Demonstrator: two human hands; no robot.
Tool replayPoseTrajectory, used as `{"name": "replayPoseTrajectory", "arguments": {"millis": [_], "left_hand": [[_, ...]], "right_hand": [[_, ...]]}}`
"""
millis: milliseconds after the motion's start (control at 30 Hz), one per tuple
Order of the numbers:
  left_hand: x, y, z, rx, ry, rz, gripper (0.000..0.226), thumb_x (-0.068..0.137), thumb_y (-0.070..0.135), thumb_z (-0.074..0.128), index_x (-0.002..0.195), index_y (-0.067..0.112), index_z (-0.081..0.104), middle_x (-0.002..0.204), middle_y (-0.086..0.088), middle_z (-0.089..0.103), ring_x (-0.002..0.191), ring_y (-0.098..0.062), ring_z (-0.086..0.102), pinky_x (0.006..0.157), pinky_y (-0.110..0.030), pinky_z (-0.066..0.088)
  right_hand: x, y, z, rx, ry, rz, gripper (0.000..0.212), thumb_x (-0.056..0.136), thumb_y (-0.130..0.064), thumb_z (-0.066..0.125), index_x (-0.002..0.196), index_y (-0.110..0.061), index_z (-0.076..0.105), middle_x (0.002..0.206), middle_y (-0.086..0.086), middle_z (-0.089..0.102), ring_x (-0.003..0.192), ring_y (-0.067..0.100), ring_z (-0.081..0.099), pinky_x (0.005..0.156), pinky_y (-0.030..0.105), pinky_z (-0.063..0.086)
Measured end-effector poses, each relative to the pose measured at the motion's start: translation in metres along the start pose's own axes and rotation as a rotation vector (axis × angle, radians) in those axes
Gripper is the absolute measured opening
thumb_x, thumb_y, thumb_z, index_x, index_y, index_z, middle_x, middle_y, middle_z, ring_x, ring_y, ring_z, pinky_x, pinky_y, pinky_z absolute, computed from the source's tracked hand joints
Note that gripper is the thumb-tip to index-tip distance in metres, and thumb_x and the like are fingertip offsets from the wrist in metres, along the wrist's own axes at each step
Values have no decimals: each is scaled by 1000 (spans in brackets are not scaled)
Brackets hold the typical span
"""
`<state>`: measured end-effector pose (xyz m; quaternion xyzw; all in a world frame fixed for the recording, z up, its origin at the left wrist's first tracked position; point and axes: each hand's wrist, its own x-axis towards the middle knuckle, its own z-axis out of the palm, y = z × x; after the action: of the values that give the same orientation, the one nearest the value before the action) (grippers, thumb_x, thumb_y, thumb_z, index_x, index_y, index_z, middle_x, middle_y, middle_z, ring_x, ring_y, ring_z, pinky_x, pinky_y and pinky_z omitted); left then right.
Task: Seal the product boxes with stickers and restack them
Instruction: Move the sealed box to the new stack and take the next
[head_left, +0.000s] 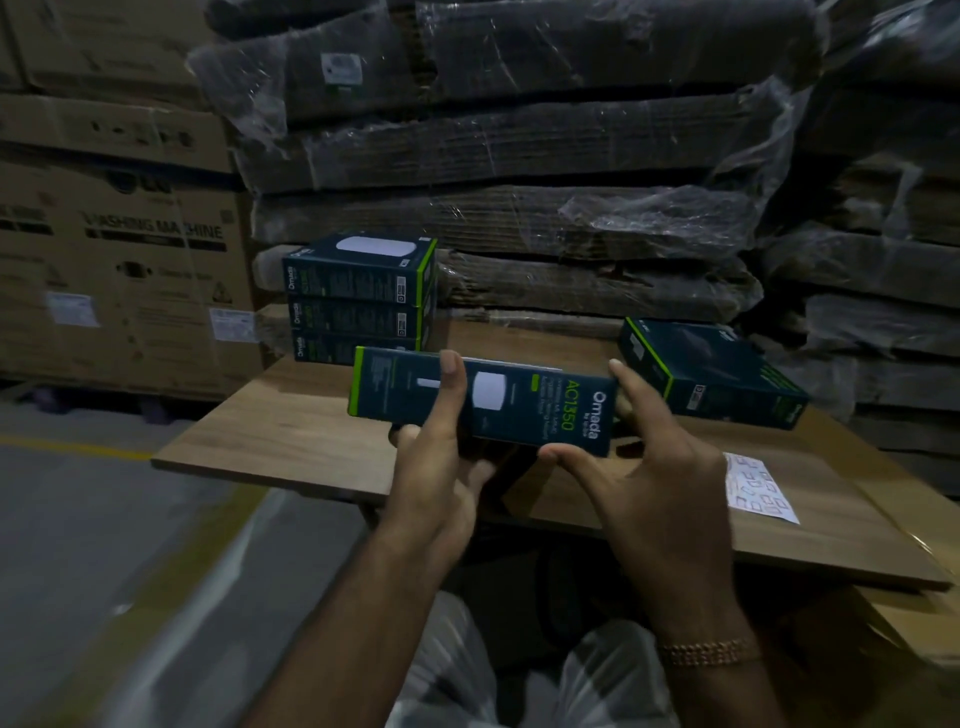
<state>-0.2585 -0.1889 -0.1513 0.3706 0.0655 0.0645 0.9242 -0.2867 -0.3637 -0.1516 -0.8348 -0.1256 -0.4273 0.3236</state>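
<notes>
Both hands hold one dark product box (519, 410) above the wooden table (291, 436), long side facing camera, tilted slightly down to the right. Left hand (441, 467) clamps it approx. mid-length: thumb on the front face, fingers wrapped underneath. Right hand (660, 467) grips the right end, index finger at the top corner, thumb at the lower edge; gold bracelet (706, 652) on that wrist. Box print reads "Omada AC1350"; green strip at its left end.

Rear left of table: stack of 3 matching boxes (358, 299), edges aligned. Rear right: a single box (717, 374) lying flat, skewed vs. table edge, apart from the stack. Sticker sheet (756, 486) lies flat on the table, right of the right hand, not touching any box.

Bkgd: shrink-wrapped cardboard bundles (519, 156); washing machine carton (124, 270) at left.
</notes>
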Motion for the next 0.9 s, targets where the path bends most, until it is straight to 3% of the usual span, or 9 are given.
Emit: {"name": "replayPoseTrajectory", "arguments": {"millis": [67, 167, 267, 400, 500, 567, 633, 733, 900], "left_hand": [[-1, -2, 3, -74, 21, -52, 107, 63, 61, 97, 147, 12, 52, 131, -19, 74, 114, -39, 75, 87, -60, 64], [2, -4, 3, -136, 123, -77, 54, 96, 48, 74, 136, 14, 65, 123, -20, 76, 109, -35, 76, 76, -52, 67], [8, -4, -9, -162, 200, -113, 34, 103, 44, 60, 122, 18, 70, 99, -14, 81, 93, -31, 74, 76, -47, 63], [15, 5, -27, -136, 193, -174, 29, 103, 43, 55, 97, 19, 72, 85, -8, 80, 85, -28, 73, 55, -43, 65], [18, 12, -37, -77, 152, -242, 37, 101, 42, 59, 121, 16, 76, 118, -11, 80, 103, -31, 76, 65, -55, 65], [17, 15, -42, -19, 103, -299, 43, 101, 42, 59, 122, 9, 77, 112, -16, 80, 91, -31, 80, 60, -54, 66], [19, 18, -48, 28, 46, -369, 44, 101, 42, 58, 104, 5, 80, 99, -19, 81, 74, -32, 80, 51, -50, 64], [23, 22, -55, 70, -14, -422, 50, 98, 48, 63, 107, 2, 80, 113, -24, 78, 82, -37, 80, 64, -58, 66], [24, 24, -57, 117, -3, -425, 58, 100, 52, 61, 85, 2, 86, 100, -24, 79, 73, -36, 80, 61, -58, 63]], "right_hand": [[-4, -3, 7, -9, -48, -33, 89, 76, -52, 90, 152, -20, 58, 116, 8, 77, 98, 24, 74, 83, 41, 62], [-7, -3, 13, -59, -141, -99, 79, 80, -45, 91, 150, -25, 60, 111, 3, 76, 95, 22, 72, 81, 36, 57], [-5, -3, 17, 142, -173, -28, 67, 85, -49, 86, 145, -33, 62, 112, -12, 77, 98, 10, 73, 87, 38, 60], [3, 11, 19, 284, -74, 250, 69, 93, -66, 68, 150, -31, 55, 120, -13, 73, 96, 0, 72, 88, 41, 62], [7, 37, 20, 384, -63, 514, 106, 77, -95, 56, 159, -29, 39, 132, -5, 68, 95, 9, 75, 92, 51, 62], [9, 49, 18, 494, -53, 660, 125, 61, -105, 59, 161, -35, 30, 141, 0, 63, 112, 27, 74, 97, 59, 60], [9, 56, 17, 614, -4, 759, 131, 59, -100, 68, 165, -39, 21, 155, 1, 54, 125, 30, 69, 95, 57, 62], [6, 64, 18, 668, 58, 813, 141, 58, -91, 80, 168, -44, 4, 163, -10, 44, 138, 20, 59, 112, 57, 52], [1, 74, 13, 753, 85, 863, 146, 60, -56, 95, 166, -50, -5, 154, -9, 54, 122, 19, 69, 99, 60, 60]]}}
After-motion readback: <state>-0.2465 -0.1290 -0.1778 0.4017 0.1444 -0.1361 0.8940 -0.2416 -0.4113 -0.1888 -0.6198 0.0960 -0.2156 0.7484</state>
